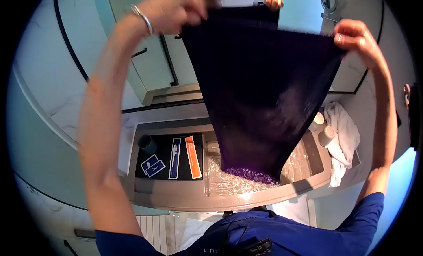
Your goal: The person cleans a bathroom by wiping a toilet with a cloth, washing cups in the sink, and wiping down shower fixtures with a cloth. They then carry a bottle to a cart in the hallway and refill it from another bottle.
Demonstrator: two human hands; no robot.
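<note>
A dark purple cloth (264, 88) hangs stretched between my two raised hands, over the sink (211, 183). My left hand (187, 11), slightly blurred, grips its upper left corner, and a silver bracelet circles that wrist. At the upper right corner, my right hand (352, 35) pinches the cloth between thumb and fingers. The cloth narrows downward, and its wet lower end touches the rippling water in the basin. Much of the mirror and part of the basin are hidden behind it.
Left of the basin, a black tray (165, 172) holds a dark cup (146, 144), blue packets (153, 166) and an orange packet (193, 157). To the right are a white towel (343, 132) and two light cups. The mirror behind shows a reflected hand.
</note>
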